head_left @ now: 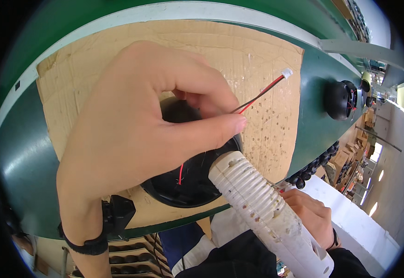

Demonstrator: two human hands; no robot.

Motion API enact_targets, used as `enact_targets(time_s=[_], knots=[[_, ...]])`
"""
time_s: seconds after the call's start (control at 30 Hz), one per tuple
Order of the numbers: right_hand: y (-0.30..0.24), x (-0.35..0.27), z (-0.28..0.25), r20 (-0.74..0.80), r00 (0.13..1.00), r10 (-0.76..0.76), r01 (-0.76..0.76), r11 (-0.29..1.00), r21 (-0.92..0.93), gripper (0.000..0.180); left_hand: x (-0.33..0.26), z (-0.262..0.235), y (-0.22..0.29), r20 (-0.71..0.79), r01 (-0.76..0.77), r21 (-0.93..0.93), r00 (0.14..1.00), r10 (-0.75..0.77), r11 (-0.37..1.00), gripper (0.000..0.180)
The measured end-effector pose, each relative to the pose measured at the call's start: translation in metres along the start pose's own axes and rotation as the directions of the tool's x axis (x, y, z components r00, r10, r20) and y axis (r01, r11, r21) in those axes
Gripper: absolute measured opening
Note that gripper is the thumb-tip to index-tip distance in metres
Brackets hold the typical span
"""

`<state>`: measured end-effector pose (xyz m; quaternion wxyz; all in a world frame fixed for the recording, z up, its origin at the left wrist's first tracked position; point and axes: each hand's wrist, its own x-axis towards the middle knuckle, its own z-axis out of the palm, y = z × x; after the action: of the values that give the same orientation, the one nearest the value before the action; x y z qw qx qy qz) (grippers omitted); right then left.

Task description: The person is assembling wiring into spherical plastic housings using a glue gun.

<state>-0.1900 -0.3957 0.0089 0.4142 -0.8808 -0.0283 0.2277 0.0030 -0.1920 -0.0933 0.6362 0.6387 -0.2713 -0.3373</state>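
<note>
Room right of the left fingers [227,128]
Open cardboard [274,148] there; wires [275,83] up-right, black housing [197,183] beneath and white tube [253,190] below-right obstruct.

Red and black are shown by the thin, flexible pair of wires [259,96], white by the small plastic connector [287,73], black by the round plastic housing [190,187], brown-speckled white by the ribbed plastic tube [257,197], dark-spotted tan by the flat cardboard sheet [271,134], and deep green by the smooth tabletop [313,111].
</note>
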Motion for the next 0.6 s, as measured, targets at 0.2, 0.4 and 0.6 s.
enact_targets(time_s=[0.2, 0.4, 0.6], knots=[[-0.01, 0.0, -0.002, 0.026, 1.0, 0.01, -0.008, 0.997, -0.076, 0.034, -0.002, 0.009, -0.005, -0.094, -0.161, 0.019, 0.982, 0.162, 0.987, 0.007], [-0.005, -0.002, 0.001, 0.028, 0.999, 0.017, -0.016, 0.999, -0.045, 0.031, -0.017, 0.006, 0.013, -0.19, -0.002, 0.321, 0.98, 0.066, 0.947, 0.011], [-0.006, 0.0, -0.008, 0.033, 0.999, 0.002, -0.002, 1.0, -0.001, 0.024, -0.036, -0.011, 0.015, -0.104, -0.088, 0.393, 0.985, 0.139, 0.915, 0.017]])
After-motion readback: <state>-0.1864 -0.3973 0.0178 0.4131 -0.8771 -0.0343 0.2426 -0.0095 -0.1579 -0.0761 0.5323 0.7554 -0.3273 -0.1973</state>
